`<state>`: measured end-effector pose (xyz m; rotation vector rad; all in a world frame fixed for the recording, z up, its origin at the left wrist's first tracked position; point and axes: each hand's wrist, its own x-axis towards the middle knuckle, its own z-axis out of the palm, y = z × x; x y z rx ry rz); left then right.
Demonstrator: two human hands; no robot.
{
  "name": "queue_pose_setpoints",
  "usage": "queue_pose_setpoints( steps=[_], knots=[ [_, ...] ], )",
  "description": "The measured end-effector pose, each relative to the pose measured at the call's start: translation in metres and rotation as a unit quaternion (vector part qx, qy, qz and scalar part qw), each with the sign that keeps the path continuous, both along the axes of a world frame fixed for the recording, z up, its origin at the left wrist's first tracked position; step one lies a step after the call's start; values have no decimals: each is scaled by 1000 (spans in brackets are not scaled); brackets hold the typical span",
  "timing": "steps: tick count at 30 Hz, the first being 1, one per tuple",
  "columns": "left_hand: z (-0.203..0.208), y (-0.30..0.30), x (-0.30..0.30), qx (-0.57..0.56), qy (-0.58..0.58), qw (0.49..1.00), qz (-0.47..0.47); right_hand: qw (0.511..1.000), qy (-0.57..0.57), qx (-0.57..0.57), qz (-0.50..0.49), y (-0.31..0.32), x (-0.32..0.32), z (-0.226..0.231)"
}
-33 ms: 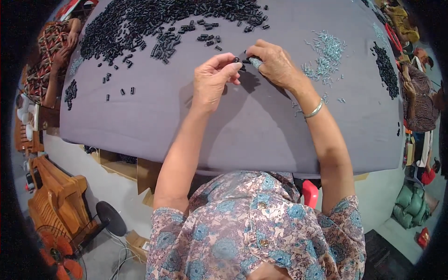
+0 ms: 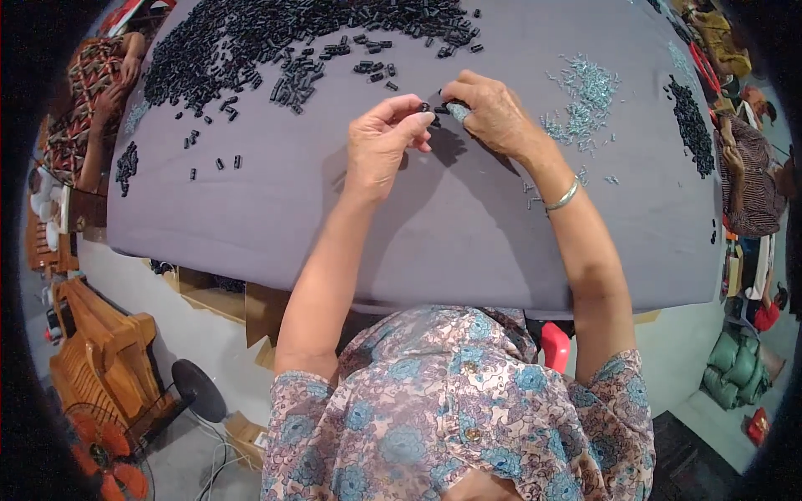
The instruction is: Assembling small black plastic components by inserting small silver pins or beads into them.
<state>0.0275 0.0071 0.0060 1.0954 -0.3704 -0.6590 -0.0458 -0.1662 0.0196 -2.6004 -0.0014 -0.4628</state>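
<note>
Over the middle of the grey cloth-covered table (image 2: 468, 242), my left hand (image 2: 378, 144) pinches a small black cylindrical piece (image 2: 425, 108) between thumb and fingertips. My right hand (image 2: 493, 115) is closed close beside it, on the right. A pale grey-blue thing (image 2: 457, 111) shows at its thumb and fingers, with a dark part toward the left hand; its kind I cannot make out. A large heap of black cylindrical pieces (image 2: 225, 58) spreads over the far left. Small silvery screw-like parts (image 2: 585, 100) lie scattered to the right of my right hand.
A co-worker's hands (image 2: 117, 88) rest at the table's left edge, by a small black pile (image 2: 126, 167). Another black pile (image 2: 692, 125) lies near the right edge, where other people sit. A wooden chair (image 2: 100, 351) and an orange-bladed fan (image 2: 109, 455) stand lower left.
</note>
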Motion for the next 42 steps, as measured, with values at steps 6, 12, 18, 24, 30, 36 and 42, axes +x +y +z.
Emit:
queue_pose_setpoints(
  steps=[6,12,18,24,30,36,42],
  knots=[
    [-2,-1,-4,26,-4,1000,-13,1000,-1,-5,-25,-3,2,-6],
    [4,-2,-9,48,1,999,-14,977,7,207,-50,5,-14,5],
    [-1,-1,-11,49,-38,998,-31,883,53,466,-12,20,-25,17],
    [0,-2,-12,46,-64,996,-36,900,59,432,-14,21,-24,16],
    [2,-2,-14,64,-63,995,-40,957,19,291,-12,18,-23,15],
    [-1,-3,-15,56,-51,996,-43,984,36,175,10,18,-23,34],
    [3,-3,-19,57,-147,987,-15,994,35,43,97,17,-12,60]
  ],
)
